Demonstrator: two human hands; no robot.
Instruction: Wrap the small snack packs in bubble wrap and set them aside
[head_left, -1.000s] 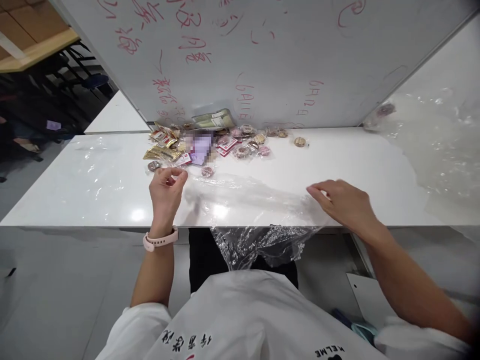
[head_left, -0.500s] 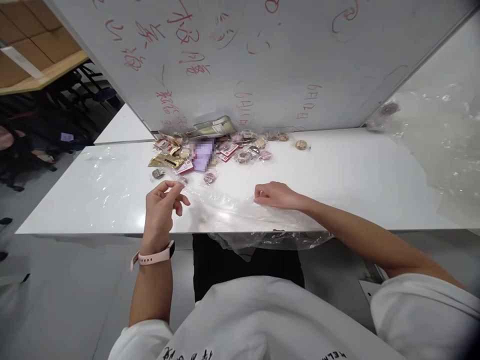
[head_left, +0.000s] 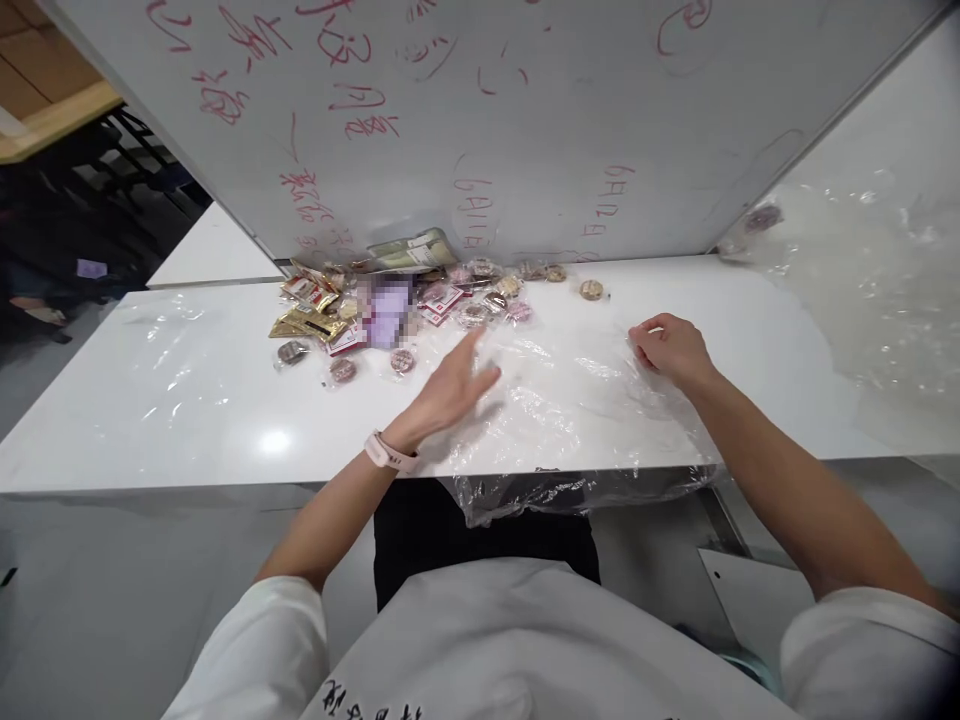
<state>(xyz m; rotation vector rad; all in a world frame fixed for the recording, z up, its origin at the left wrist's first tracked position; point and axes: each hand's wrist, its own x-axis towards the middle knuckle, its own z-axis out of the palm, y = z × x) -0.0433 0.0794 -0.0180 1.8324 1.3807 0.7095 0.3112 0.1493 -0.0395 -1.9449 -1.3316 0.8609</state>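
A large clear plastic bag (head_left: 577,400) lies spread over the white table, its lower part hanging past the front edge. My right hand (head_left: 673,348) is closed, pinching the bag's upper right corner. At the bag's left side my left hand (head_left: 448,388) reaches across with thumb and fingers apart, holding nothing; whether it touches the plastic I cannot tell. Beyond it lie several small wrapped round sweets, among them a pink one (head_left: 519,311) and a brown one (head_left: 496,301). Two more wrapped rounds, one reddish (head_left: 343,370) and one pink-brown (head_left: 402,361), sit left of that hand.
Gold packets (head_left: 309,322), a purple packet (head_left: 390,310) and a green pouch (head_left: 412,250) are heaped against the whiteboard (head_left: 540,130) with red writing. A lone wrapped round (head_left: 591,290) lies right of the heap. More clear plastic (head_left: 862,300) spreads at the far right.
My right hand has moved right and away from me, drawing the bag's corner with it. My left hand has swung right from the wrapped sweets to the bag, and its fingers have straightened.
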